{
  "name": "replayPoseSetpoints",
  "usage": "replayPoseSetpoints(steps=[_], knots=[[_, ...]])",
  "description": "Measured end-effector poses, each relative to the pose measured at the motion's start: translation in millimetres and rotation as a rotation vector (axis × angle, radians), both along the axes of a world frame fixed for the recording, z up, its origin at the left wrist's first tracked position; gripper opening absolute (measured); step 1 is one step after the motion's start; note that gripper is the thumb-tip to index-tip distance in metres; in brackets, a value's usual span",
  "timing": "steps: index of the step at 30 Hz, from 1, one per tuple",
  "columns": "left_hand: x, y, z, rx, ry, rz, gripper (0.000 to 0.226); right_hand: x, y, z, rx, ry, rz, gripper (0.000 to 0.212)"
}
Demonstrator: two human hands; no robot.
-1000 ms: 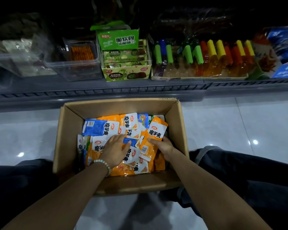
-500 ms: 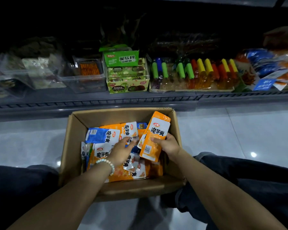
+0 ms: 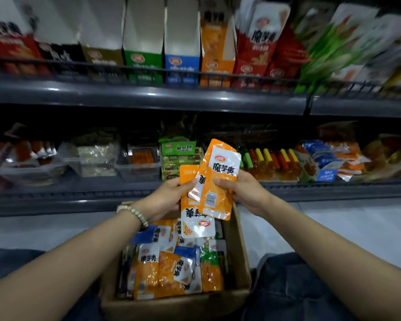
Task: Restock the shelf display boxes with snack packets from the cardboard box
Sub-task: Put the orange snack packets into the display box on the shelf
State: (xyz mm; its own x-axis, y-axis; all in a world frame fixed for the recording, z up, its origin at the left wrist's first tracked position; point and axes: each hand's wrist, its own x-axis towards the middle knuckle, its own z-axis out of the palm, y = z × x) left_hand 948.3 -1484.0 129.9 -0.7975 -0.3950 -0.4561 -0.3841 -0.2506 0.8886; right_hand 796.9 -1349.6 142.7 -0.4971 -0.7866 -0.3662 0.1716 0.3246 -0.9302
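Two orange snack packets are held above the cardboard box (image 3: 239,246), which stands on the floor between the person's legs with many more packets inside. The upright packet (image 3: 220,174) is pinched near its middle by the thumb and curled fingers of the right hand (image 3: 249,194). The inverted packet (image 3: 197,222) is gripped by the left hand (image 3: 168,199) and is partly overlapped by the first. Whether a third orange edge behind them is a separate packet cannot be told.

The step is judged to be squaring up same-flavour packets before loading. It is best done if the inverted packet is turned so that both faces read alike and the edges are aligned. The pair can then be slid upright into the orange display box (image 3: 215,66) on the upper shelf (image 3: 148,96). The green display box (image 3: 142,66) and blue display box (image 3: 182,66) beside it are to be avoided.

"魔芋爽" is printed in bold black on the upright packet, below a red oval logo too small to read; a barcode is seen lower down. "20%" is read on the inverted packet. The display-box lettering is blurred.
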Motion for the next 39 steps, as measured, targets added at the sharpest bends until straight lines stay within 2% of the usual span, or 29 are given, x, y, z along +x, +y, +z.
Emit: replayPoseSetpoints(steps=[5, 9, 13, 16, 19, 22, 24, 27, 29, 32, 36, 39], knots=[[16, -7, 35, -0.028, 0.061, 0.094, 0.033, 16, 1, 27, -0.026, -0.005, 0.04, 0.04], [22, -5, 42, -0.019, 0.096, 0.169, 0.036, 28, -4, 34, -0.079, -0.031, 0.032, 0.029], [20, -4, 48, -0.013, 0.124, 0.24, 0.028, 33, -9, 38, -0.058, -0.023, 0.056, 0.025], [16, -6, 50, 0.055, 0.18, 0.397, 0.018, 36, -13, 36, -0.048, -0.018, 0.024, 0.024], [14, -8, 48, 0.148, 0.24, 0.551, 0.015, 39, -19, 29, -0.041, -0.121, 0.005, 0.03], [10, -9, 42, 0.26, 0.307, 0.605, 0.03, 45, -25, 22, -0.027, -0.261, -0.057, 0.034], [9, -8, 42, 0.335, 0.311, 0.566, 0.035, 45, -25, 19, -0.032, -0.3, -0.137, 0.037], [14, -15, 56, 0.393, 0.254, 0.409, 0.046, 30, -22, 25, -0.043, -0.214, -0.182, 0.039], [22, -28, 66, 0.485, 0.208, 0.268, 0.059, 14, -18, 37, -0.027, -0.138, -0.127, 0.037], [34, -43, 73, 0.666, 0.127, 0.097, 0.08, -4, -10, 53, -0.016, -0.103, 0.081, 0.039], [40, -37, 65, 0.617, 0.02, -0.161, 0.066, -8, -6, 54, 0.035, -0.086, 0.296, 0.045], [40, -32, 63, 0.579, -0.028, -0.234, 0.07, -3, -10, 49, 0.067, -0.034, 0.334, 0.049]])
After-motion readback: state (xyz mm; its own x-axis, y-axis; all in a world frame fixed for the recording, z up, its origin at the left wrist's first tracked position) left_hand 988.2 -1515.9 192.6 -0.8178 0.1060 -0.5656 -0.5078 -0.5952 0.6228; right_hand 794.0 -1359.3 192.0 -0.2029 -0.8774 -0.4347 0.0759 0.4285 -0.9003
